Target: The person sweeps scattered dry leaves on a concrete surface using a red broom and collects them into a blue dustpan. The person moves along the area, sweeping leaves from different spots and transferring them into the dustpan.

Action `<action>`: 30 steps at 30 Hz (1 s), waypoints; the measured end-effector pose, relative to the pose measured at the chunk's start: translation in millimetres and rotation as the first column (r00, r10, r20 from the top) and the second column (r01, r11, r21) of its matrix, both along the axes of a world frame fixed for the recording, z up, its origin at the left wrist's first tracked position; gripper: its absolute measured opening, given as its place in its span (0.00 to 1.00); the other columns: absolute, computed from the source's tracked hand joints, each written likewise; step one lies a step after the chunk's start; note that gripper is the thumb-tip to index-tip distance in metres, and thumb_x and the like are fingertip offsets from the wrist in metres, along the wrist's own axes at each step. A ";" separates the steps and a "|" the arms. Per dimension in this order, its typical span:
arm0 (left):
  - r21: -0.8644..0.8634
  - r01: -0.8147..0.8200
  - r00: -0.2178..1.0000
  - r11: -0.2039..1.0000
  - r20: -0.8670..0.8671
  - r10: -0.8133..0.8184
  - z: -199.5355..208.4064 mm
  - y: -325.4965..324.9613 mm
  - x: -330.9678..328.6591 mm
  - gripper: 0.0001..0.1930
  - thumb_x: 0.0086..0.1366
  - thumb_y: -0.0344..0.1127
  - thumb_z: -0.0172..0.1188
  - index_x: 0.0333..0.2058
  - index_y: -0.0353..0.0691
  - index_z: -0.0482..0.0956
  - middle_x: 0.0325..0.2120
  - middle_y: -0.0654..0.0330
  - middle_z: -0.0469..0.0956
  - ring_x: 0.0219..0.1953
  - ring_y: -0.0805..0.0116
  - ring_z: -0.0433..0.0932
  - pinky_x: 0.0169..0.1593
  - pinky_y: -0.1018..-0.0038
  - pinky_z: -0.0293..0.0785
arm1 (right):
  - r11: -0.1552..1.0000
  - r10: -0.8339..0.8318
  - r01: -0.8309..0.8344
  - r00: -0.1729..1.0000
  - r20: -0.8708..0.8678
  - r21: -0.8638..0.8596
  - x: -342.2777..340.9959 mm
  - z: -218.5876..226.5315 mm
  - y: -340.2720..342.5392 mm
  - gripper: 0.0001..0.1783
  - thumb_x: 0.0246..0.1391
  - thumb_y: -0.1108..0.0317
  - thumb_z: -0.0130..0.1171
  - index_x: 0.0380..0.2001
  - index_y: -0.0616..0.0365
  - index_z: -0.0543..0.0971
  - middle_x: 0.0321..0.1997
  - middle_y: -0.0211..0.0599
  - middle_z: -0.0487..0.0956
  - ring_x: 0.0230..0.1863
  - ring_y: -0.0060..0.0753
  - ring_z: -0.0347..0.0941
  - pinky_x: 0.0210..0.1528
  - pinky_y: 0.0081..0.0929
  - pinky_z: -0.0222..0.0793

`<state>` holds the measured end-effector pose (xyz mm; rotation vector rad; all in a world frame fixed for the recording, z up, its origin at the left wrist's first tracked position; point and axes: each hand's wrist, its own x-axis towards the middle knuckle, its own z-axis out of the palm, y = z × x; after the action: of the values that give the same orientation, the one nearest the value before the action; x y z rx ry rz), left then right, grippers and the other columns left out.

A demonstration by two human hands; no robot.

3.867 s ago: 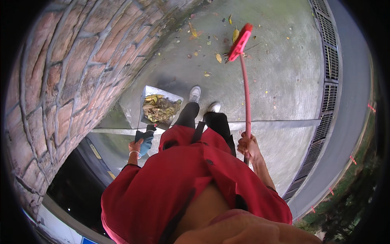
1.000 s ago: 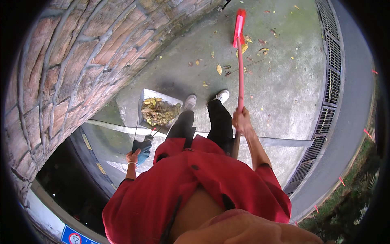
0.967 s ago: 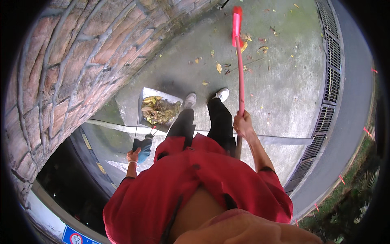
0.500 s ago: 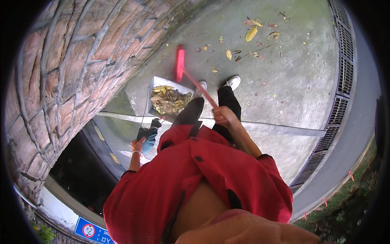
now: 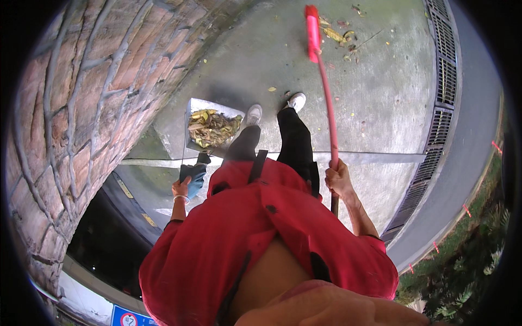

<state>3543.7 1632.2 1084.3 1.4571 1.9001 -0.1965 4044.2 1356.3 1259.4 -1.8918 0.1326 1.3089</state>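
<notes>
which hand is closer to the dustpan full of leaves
Left. The left hand sits just below the dustpan, gripping its handle; the right hand holds the broom across the legs.

An outdoor paved walkway. A brick wall [image 5: 70, 119] curves along the frame's left; a drain grate [image 5: 443, 98] and road run down the right.

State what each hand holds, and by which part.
Right hand: broom, by the upper part of its stick. Left hand: dustpan, by the top of its long handle.

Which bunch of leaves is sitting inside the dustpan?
The brown and yellow leaf heap by the brick wall lies in the grey metal dustpan. The other leaves lie loose beside the pink broom head.
</notes>
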 end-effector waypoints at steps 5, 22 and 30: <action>-0.021 -0.015 0.999 1.000 0.031 0.015 9.0 13.6 -0.1 0.22 0.44 0.48 0.69 0.26 0.32 0.81 0.21 0.55 0.79 0.25 0.71 0.70 0.34 0.69 0.69 | 0.984 -0.084 0.143 0.900 -0.428 0.108 -14.9 -11.9 22.8 0.07 0.47 0.78 0.48 0.31 0.56 0.66 0.11 0.23 0.60 0.07 0.16 0.54 0.06 0.19 0.47; 0.004 0.030 0.986 1.000 0.166 -0.031 -7.4 49.3 0.7 0.21 0.44 0.47 0.70 0.22 0.30 0.79 0.14 0.63 0.71 0.21 0.73 0.62 0.28 0.67 0.64 | 0.991 0.099 -0.090 0.990 0.096 -0.098 -99.2 -8.0 -68.9 0.03 0.46 0.75 0.44 0.26 0.64 0.67 0.16 0.31 0.65 0.14 0.27 0.63 0.14 0.27 0.58; 0.078 0.158 0.970 0.984 0.175 -0.169 -17.1 65.8 5.7 0.24 0.42 0.50 0.69 0.20 0.30 0.76 0.15 0.54 0.72 0.21 0.68 0.63 0.30 0.64 0.65 | 0.980 -0.199 0.166 0.852 -0.485 -0.110 -79.1 -16.6 -71.8 0.05 0.50 0.78 0.50 0.24 0.59 0.67 0.12 0.23 0.60 0.08 0.14 0.54 0.07 0.17 0.45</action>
<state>3549.4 1697.9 1067.2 1.6191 1.6551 -0.0773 3965.1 1284.4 1242.8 -1.5083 0.6119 1.6426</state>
